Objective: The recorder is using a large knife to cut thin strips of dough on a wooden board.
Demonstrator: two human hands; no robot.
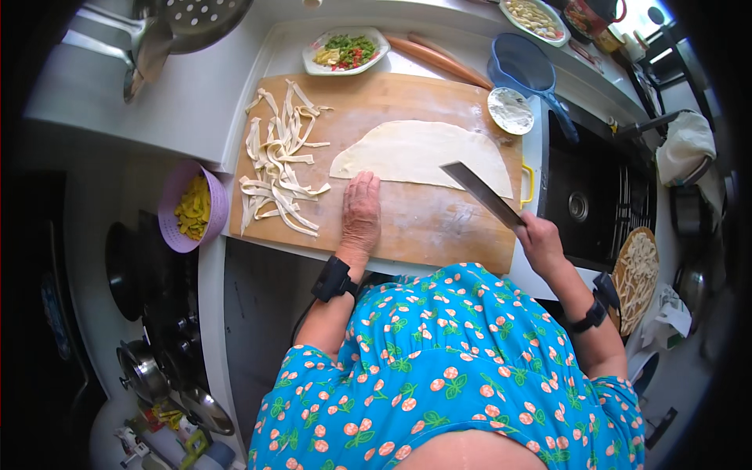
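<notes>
My right hand (541,238) grips the handle of a kitchen cleaver (484,195). Its blade slants up and left over the lower right part of a thin sheet of dough (423,151). The sheet is roughly a half circle, with its straight edge towards me. My left hand (360,211) rests flat on the wooden cutting board (411,235), fingertips at the sheet's lower left edge. Left of that hand lies a loose heap of cut dough strips (279,158). White flour dusts the board in patches.
Behind the board are a plate of chopped vegetables (348,51), a wooden rolling pin (443,60), a bowl of flour (510,110) and a blue strainer (523,64). A purple basket (220,205) stands left. To the right are a dark sink (587,170) and a tray of noodles (637,276).
</notes>
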